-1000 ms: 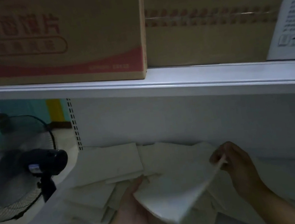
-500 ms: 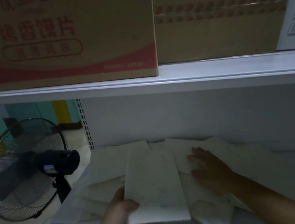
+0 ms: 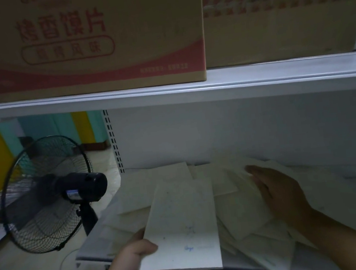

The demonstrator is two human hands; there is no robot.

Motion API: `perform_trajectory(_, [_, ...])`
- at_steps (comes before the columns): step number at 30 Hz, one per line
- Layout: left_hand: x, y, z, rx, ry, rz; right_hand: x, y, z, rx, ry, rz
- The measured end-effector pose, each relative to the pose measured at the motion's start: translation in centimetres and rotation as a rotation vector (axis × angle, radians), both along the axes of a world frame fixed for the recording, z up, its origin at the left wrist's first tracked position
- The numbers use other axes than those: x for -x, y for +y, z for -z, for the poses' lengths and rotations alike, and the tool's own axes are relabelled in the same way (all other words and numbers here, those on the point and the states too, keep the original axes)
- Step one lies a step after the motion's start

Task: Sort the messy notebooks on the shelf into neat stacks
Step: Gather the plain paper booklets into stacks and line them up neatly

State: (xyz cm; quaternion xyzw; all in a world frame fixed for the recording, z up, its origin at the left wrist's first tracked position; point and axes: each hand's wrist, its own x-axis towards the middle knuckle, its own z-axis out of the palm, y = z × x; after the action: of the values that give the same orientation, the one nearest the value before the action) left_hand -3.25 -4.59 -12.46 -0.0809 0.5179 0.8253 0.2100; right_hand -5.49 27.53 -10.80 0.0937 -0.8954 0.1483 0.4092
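Note:
A pale notebook (image 3: 183, 224) is held flat over the front of the white shelf (image 3: 91, 255). My left hand (image 3: 130, 266) grips its near left corner, thumb on the cover. Behind and to the right, several more pale notebooks (image 3: 229, 180) lie scattered and overlapping on the shelf. My right hand (image 3: 278, 190) lies on that pile with fingers stretched out flat towards the back; whether it pinches a cover cannot be seen. The light is dim.
A black standing fan (image 3: 47, 195) stands on the floor left of the shelf. The upper shelf board (image 3: 189, 88) hangs low overhead, carrying a red-printed carton (image 3: 84, 40) and a plain carton (image 3: 281, 16). The shelf's back wall (image 3: 239, 131) is close behind the pile.
A second ago both hands held the notebook tilted. My right hand has let go and moved onto the pile, sliding further back. My left hand now holds the notebook flat.

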Motion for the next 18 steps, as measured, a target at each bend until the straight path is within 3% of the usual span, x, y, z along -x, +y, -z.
perform_trajectory(5, [0.0,0.6,-1.0,0.007,-0.026,-0.01,-1.6,-1.2,-3.7,0.004,0.142,-0.222])
perform_trajectory(9, [0.4,0.5,-1.1,-0.1,-0.113,-0.023,-2.5,-3.7,-1.8,-0.274,-0.1,-0.465])
perform_trajectory(12, [0.3,0.4,-1.1,-0.066,-0.092,0.025,-1.5,-3.3,1.1,-0.396,-0.2,-0.494])
perform_trajectory(18, [-0.6,1.6,-1.6,0.207,0.084,0.088,-0.6,-5.3,1.5,-0.196,-0.263,-0.478])
